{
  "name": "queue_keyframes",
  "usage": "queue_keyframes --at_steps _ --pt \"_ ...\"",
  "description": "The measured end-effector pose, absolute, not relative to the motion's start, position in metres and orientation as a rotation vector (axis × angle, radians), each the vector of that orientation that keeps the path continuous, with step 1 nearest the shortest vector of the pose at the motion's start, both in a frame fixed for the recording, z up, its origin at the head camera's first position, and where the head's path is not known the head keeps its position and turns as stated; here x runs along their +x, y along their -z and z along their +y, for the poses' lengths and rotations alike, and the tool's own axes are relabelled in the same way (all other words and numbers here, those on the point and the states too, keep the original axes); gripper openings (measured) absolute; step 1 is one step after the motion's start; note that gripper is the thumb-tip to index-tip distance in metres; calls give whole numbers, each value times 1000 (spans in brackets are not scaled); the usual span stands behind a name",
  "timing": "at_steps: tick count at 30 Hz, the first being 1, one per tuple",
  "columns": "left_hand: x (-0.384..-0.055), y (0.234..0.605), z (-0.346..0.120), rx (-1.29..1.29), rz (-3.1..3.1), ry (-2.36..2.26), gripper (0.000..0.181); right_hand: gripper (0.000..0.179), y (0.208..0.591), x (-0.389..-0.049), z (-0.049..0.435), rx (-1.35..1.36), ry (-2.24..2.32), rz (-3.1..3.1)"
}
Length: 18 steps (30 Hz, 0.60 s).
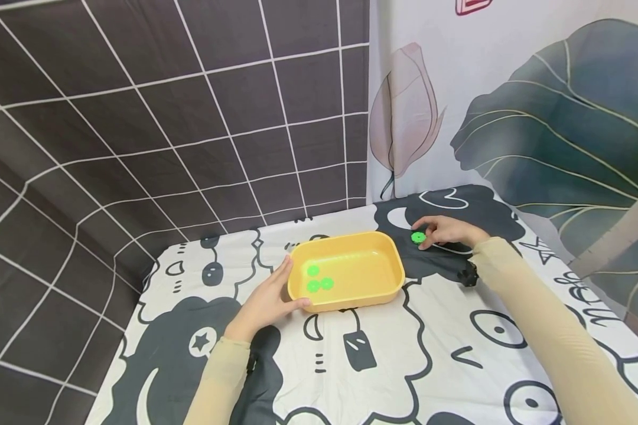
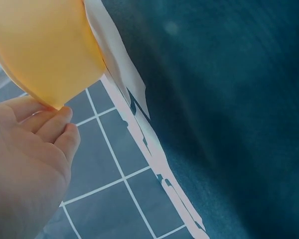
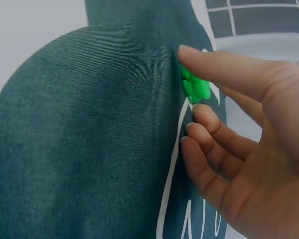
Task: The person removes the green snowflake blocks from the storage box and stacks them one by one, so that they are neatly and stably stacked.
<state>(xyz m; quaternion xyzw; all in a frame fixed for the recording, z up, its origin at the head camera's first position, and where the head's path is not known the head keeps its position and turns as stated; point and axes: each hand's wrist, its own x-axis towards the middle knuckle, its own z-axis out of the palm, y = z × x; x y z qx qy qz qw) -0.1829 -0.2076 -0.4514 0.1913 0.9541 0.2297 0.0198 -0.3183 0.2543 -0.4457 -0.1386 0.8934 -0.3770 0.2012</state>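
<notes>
A yellow rectangular tray (image 1: 351, 304) rests on the patterned cloth. My left hand (image 1: 266, 301) grips its left end, thumb along the near rim and fingers along the outer side. In the left wrist view, that hand's fingertips (image 2: 65, 112) meet the tray's edge. Inside the tray, toward the left, lie several small green discs (image 1: 313, 286). Right of the tray, my right hand (image 1: 443, 231) pinches another green disc (image 1: 418, 237) between thumb and index finger, low over a dark patch of cloth. In the right wrist view the thumb partly covers this green disc (image 3: 197, 89), the other fingers curled below.
A black-and-white cartoon cloth (image 1: 383, 378) covers the surface under both arms. A dark gridded curtain (image 1: 234, 106) rises behind and to the left. Behind on the right hangs a light curtain (image 1: 430, 35) with leaf prints.
</notes>
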Motion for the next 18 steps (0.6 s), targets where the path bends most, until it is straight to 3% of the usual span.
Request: queue_keyframes --at_steps 18 --pt "-183 451 -207 590 2946 -721 111 54 444 -317 249 -404 984 2556"
